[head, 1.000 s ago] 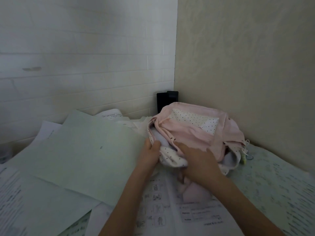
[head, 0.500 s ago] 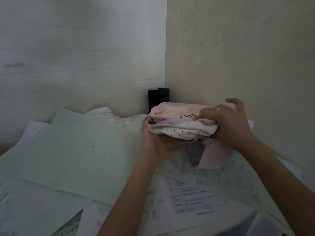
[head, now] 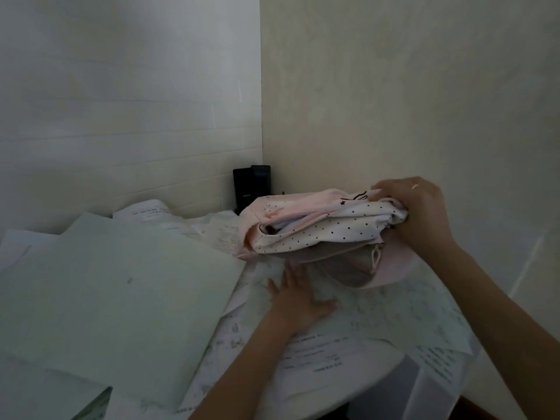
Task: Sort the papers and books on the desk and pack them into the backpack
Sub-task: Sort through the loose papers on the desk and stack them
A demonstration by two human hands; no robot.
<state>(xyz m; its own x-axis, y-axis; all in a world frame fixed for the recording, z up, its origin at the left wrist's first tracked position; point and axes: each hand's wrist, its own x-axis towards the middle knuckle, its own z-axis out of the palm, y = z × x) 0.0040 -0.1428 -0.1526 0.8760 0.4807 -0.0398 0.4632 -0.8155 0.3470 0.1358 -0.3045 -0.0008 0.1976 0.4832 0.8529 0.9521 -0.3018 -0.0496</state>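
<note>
- Corner desk (head: 378, 386) set against two pale walls, lighting dim; loose paper covers most of the surface.
- Backpack (head: 318, 228): pink fabric with a white dotted panel, positioned at 1 o'clock from my view centre, close to the wall corner. Right end is raised off the desk; whether the left end rests on the papers cannot be confirmed.
- Right hand (head: 418, 213): fingers curled and clamped on the right end of the backpack, bunching the fabric.
- Left hand (head: 298, 298): flat, fingers extended, pressing on the printed sheets (head: 378, 301) directly below the backpack at 6 o'clock from it.
- Handling estimate, backpack: soft, limp and light; it collapses under grip and appears nearly empty. Recommended hold is at the rim of the opening, one hand per side, so the mouth stays spread for loading.
- Handling estimate, papers: thin, slippery against each other, easily creased. Square them into a stack and grip along one long edge before insertion.
- Large pale green sheet (head: 121, 286): lies at 9 o'clock from the backpack, overlapping white printed pages.
- Black device (head: 251, 184): stands upright in the corner at 11 o'clock from the backpack, just behind it.
- Packing has not yet begun, in my assessment.
</note>
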